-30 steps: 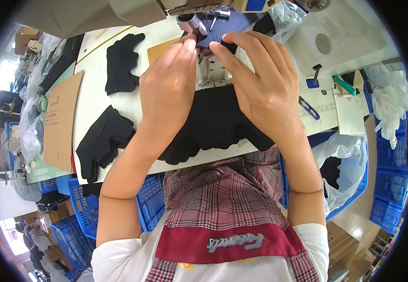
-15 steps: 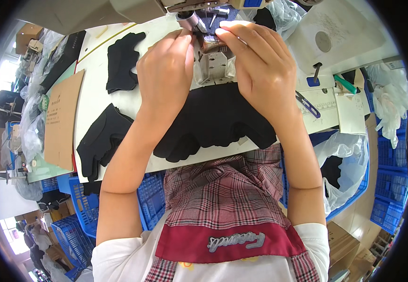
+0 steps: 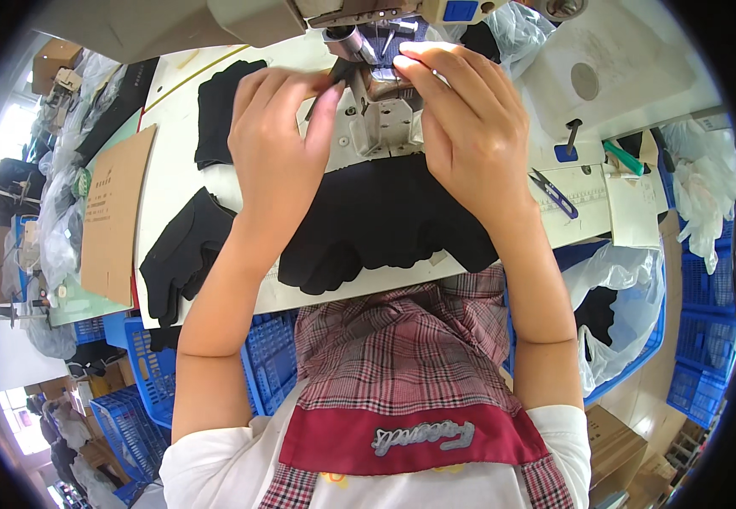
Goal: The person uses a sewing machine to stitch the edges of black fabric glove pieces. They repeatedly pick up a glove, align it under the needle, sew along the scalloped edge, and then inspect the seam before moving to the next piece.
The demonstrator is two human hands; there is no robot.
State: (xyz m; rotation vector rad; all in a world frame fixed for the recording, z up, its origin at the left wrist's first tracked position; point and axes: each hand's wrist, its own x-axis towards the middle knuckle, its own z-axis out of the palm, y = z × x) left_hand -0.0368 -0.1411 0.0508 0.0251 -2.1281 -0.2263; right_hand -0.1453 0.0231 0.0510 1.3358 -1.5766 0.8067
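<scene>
A black fabric piece (image 3: 376,220) lies on the white sewing table (image 3: 169,182) in front of me, its far end running up under the sewing machine head (image 3: 359,21). My left hand (image 3: 279,144) pinches the fabric's edge beside the grey machine bed (image 3: 381,123). My right hand (image 3: 461,127) presses fingertips on the fabric just under the presser foot area. What lies directly below the needle is hidden by my fingers.
Two stacks of black fabric pieces (image 3: 220,110) (image 3: 181,250) lie at the left, beside a brown cardboard sheet (image 3: 114,212). Small blue-handled snips (image 3: 554,193) rest at the right. Blue plastic crates (image 3: 253,365) and a clear plastic bag (image 3: 618,305) sit below the table edge.
Both hands have moved farther up toward the needle, drawing the black fabric's far edge along with them under the machine head.
</scene>
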